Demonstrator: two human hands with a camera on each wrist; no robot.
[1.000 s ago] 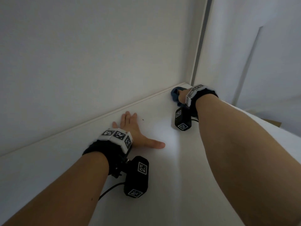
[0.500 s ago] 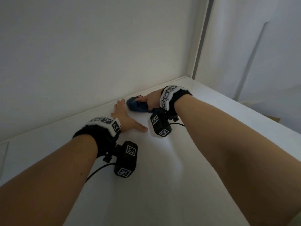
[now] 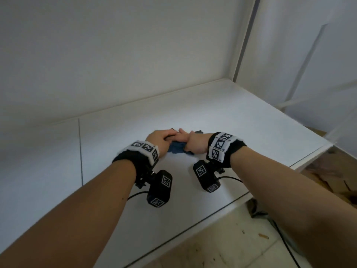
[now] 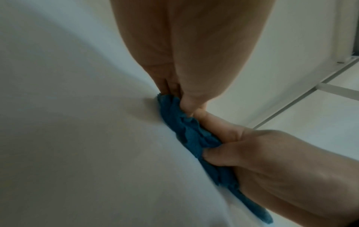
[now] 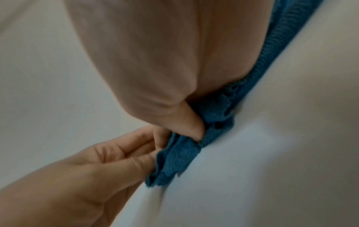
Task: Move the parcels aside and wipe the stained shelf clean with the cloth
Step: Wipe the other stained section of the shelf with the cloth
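Note:
A crumpled blue cloth (image 3: 178, 149) lies on the white shelf (image 3: 231, 120), near its middle. Both hands meet over it. My left hand (image 3: 170, 137) pinches the cloth's left end between thumb and fingertips (image 5: 147, 155). My right hand (image 3: 186, 141) grips the other end, thumb (image 5: 191, 122) pressed into the folds. In the left wrist view the cloth (image 4: 190, 133) stretches from my left fingertips (image 4: 170, 90) to my right hand (image 4: 229, 147). In the right wrist view the cloth (image 5: 184, 155) bunches between the two hands. No parcels are in view.
The shelf meets a white back wall (image 3: 135, 55) and ends at a right-hand upright (image 3: 245, 39). A seam (image 3: 80, 151) crosses the shelf to the left. Brown cardboard (image 3: 332, 171) lies below the shelf's right end. A pale floor (image 3: 222, 244) and a black cable (image 3: 286, 242) show beneath the front edge.
My right hand dragged the cloth from the far right corner leftward to the shelf's middle. My left hand lifted from lying flat and took hold of the cloth.

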